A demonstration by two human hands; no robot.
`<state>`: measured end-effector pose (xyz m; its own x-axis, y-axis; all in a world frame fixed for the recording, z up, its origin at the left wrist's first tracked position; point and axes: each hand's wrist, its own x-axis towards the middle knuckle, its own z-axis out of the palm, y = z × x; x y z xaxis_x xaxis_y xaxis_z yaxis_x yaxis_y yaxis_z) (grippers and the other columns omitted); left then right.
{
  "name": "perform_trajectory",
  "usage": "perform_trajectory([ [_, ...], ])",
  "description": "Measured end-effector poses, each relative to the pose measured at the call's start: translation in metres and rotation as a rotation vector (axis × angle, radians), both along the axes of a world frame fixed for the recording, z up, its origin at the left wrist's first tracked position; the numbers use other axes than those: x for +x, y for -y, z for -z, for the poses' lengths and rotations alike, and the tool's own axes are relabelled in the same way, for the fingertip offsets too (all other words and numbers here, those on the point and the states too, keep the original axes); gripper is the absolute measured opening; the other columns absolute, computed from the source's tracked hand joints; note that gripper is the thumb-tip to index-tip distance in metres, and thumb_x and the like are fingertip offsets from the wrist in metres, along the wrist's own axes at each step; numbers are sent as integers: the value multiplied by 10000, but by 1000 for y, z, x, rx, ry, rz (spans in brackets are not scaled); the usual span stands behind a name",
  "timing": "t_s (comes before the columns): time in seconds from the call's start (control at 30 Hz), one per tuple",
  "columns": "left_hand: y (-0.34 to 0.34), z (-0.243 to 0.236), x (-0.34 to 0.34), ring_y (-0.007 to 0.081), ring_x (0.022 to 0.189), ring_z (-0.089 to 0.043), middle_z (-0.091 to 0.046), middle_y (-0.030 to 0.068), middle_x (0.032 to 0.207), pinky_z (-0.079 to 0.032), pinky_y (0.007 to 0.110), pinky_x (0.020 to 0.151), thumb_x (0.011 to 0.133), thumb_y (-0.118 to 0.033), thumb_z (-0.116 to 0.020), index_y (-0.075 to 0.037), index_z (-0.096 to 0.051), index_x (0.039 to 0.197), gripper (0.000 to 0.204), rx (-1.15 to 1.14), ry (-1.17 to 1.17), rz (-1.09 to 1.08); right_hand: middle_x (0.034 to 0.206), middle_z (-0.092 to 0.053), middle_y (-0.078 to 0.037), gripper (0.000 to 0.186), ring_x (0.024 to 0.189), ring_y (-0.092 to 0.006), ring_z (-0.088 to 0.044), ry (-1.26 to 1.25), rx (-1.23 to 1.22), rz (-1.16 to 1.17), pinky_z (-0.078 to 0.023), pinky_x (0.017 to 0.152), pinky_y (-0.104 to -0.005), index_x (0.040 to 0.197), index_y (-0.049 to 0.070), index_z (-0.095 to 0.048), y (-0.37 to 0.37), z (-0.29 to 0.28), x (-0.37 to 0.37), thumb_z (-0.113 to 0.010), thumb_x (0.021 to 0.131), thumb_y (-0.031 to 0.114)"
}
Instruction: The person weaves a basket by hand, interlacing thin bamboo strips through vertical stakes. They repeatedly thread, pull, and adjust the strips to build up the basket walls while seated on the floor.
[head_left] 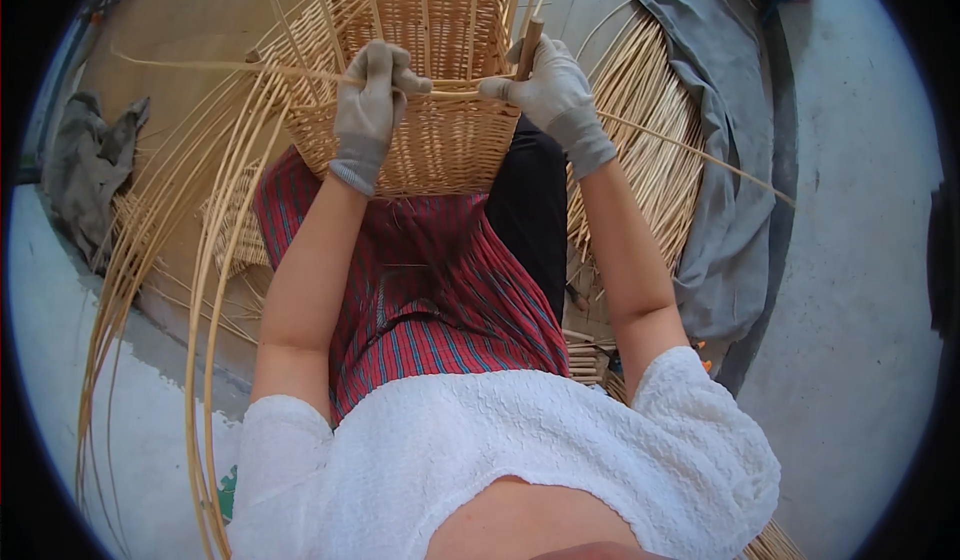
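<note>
A half-woven wicker basket (440, 150) rests on my lap, its upright stakes rising past the woven walls. My left hand (372, 100), in a pale work glove with a grey cuff, is closed on a thin wicker strand (200, 64) at the basket's near rim. A loose end of that strand trails off to the left. At the near right corner my gloved right hand (555, 85) wraps round a thick wooden corner post (529, 48), the thumb pressing toward the rim. Another thin strand (700, 152) sticks out to the right below this hand. Its fingertips behind the post are hidden.
Long loose rods (205, 260) bend down on the left. A big bundle of wicker rods (650, 130) lies on the right beside a grey cloth (735, 160). Another dark grey cloth (90, 165) lies far left. A striped red cloth (440, 290) covers my lap.
</note>
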<state>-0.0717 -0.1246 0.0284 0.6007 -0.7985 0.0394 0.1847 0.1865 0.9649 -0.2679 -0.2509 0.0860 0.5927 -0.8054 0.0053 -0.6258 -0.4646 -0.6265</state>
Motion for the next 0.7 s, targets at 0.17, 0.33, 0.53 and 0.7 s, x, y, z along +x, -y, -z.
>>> perform_trajectory([
  [0.17, 91, -65, -25, 262, 850, -722, -726, 118, 982, -598, 399, 786, 1000, -321, -694, -47, -635, 1231, 363, -51, 1079, 73, 998, -619, -112, 513, 979, -315, -644, 103, -249, 264, -522, 871, -452, 1037, 76, -640, -19, 42, 14, -868, 796, 467],
  [0.33, 83, -94, -90, 350, 1269, -604, -571, 253, 1420, -490, 396, 1080, 967, -243, -746, -61, -510, 1495, 606, -45, 1145, 129, 1257, -658, -182, 477, 1097, -353, -660, 328, -159, 344, -522, 939, -405, 1333, 89, -600, -11, 79, 31, -710, 953, 356],
  [0.53, -89, 11, -17, 144, 985, -684, -714, 98, 1086, -593, 294, 823, 1008, -145, -698, 0, -680, 1213, 252, 54, 316, -138, 1101, -724, -145, 383, 1036, -284, -695, 74, -248, 458, -558, 837, -422, 1263, 69, -653, -13, 28, 22, -714, 968, 306],
  [0.7, -177, -8, 61, 185, 712, -709, -728, 143, 893, -598, 288, 545, 1009, -158, -672, 48, -702, 1063, 215, 66, 64, -510, 1128, -704, -74, 314, 990, -278, -688, 789, -571, 344, -552, 876, -393, 1189, 77, -669, -85, 49, 50, -770, 893, 91],
])
